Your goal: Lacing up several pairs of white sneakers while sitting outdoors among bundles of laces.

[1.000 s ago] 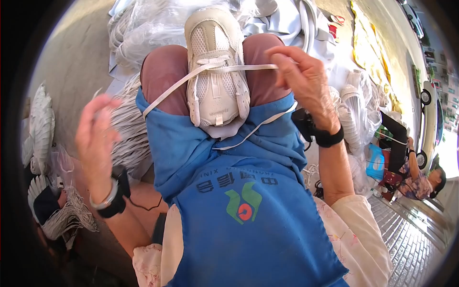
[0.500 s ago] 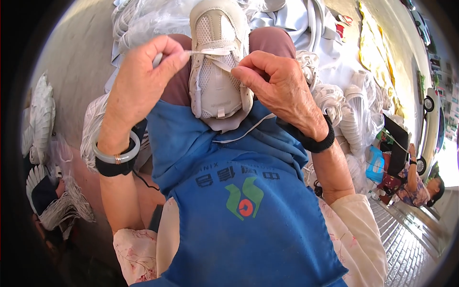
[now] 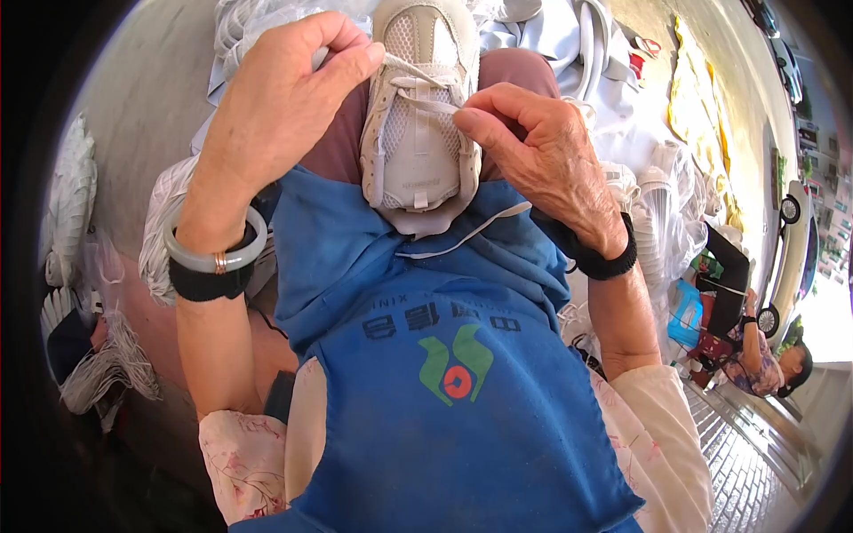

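A cream shoe upper with mesh panels (image 3: pixel 425 169) rests between my knees, its heel end toward me over the blue apron (image 3: pixel 498 426). Between the thumb and fingers of my left hand (image 3: pixel 302 98), a flat cream shoelace (image 3: pixel 410 69) is pinched at the shoe's upper left. My right hand (image 3: pixel 544 147), also closed, pinches another stretch of that lace over the right side of the tongue. The lace passes through eyelets near the toe. A loose lace end (image 3: pixel 480 233) trails across the apron below my right hand.
Bundles of white laces (image 3: pixel 111 366) hang at the left. Clear plastic bags (image 3: pixel 662 200) with pale shoe parts lie at the right. Beyond are red-handled scissors (image 3: pixel 646 46) and a yellow cloth (image 3: pixel 697 98). Another person (image 3: pixel 764 360) sits at the far right, near a parked car (image 3: pixel 795 258).
My left hand has moved up and toward the toe, drawing its lace diagonally upward. My right hand has shifted slightly right, and the lace now spreads in two strands between the hands.
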